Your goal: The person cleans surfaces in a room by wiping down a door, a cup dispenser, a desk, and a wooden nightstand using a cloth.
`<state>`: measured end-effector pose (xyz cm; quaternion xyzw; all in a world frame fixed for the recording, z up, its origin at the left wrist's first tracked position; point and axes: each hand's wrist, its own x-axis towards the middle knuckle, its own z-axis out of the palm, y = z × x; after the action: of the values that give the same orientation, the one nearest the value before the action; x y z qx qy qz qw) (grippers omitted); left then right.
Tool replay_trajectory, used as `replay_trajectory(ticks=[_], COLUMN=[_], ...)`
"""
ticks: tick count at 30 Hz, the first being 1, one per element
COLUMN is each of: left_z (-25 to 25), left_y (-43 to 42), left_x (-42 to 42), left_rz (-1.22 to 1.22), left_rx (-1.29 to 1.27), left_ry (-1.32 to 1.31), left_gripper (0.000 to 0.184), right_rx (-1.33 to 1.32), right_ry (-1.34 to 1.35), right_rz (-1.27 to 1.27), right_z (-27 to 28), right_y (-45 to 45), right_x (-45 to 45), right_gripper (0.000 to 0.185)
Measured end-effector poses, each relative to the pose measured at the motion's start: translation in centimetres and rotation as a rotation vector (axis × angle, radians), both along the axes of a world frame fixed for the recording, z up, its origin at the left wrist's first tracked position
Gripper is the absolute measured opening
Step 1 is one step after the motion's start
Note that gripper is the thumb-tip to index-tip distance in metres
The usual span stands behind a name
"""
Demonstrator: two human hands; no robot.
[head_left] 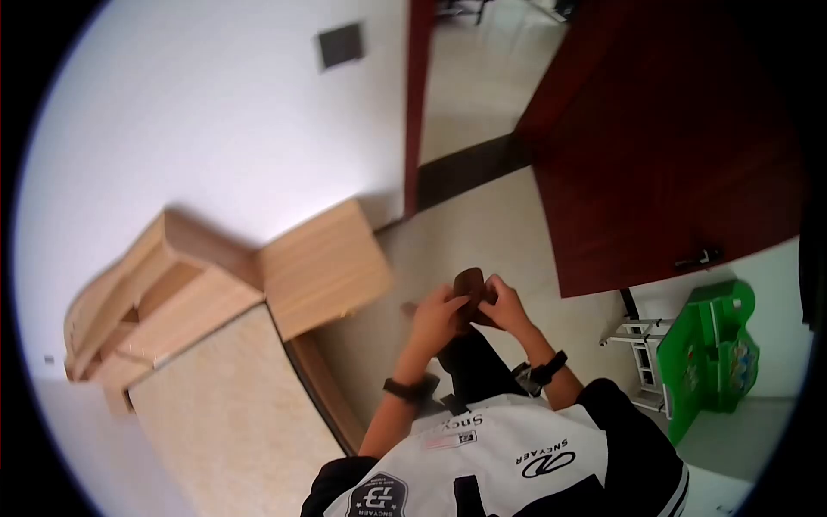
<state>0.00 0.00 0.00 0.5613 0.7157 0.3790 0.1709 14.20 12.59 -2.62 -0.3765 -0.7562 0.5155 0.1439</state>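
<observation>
In front of my body, both hands are closed on a dark brown slipper point(469, 282) with a rounded end pointing up. My left hand point(438, 317) grips its left side, fingers bent over the edge. From the right, my right hand point(506, 306) holds it, thumb and fingers pressed in near the middle. Part of the slipper is hidden behind the fingers. A small brown shape point(409, 308) shows on the floor beyond my left hand; it is too blurred to name. Dark bands circle both wrists.
On the left, a bed with a pale mattress point(233, 405) and wooden headboard point(164, 284) stands by a wooden nightstand point(323, 267). A dark red door point(655, 164) stands open ahead on the right. Near it are a green panel point(711, 358) and a white metal frame point(646, 362).
</observation>
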Motion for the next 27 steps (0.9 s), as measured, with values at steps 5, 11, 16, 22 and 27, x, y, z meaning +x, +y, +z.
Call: replay_trajectory(ticks=[5,11,16,22,27], left_z=[5.6,4.4,11.9,19.0,20.5], left_y=[12.7,32.8,44.1,51.3,60.2], left_x=[7.5,16.8,28.3,37.3,41.8], left_rz=[-0.050,-0.349,-0.516,-0.586,-0.568], left_rx=[0.155,0.352,0.417,0.770,1.200], left_ry=[0.042,0.062,-0.033,0.261,0.376], left_gripper=[0.027,0.038,0.038,0.039,0.024], right_rx=[0.122,0.372,0.614,1.019,1.036], right_ry=[0.269,0.242,0.187,0.061,-0.169], right_rz=[-0.268,-0.530,-0.835,-1.034,-1.209], right_z=[5.6,7.2,15.3,19.9,20.4], right_y=[7.1,22.0,28.5,33.7,40.1], right_x=[10.5,24.9,35.2,40.7,40.9], right_gripper=[0.026,0.027,0.028,0.051,0.073])
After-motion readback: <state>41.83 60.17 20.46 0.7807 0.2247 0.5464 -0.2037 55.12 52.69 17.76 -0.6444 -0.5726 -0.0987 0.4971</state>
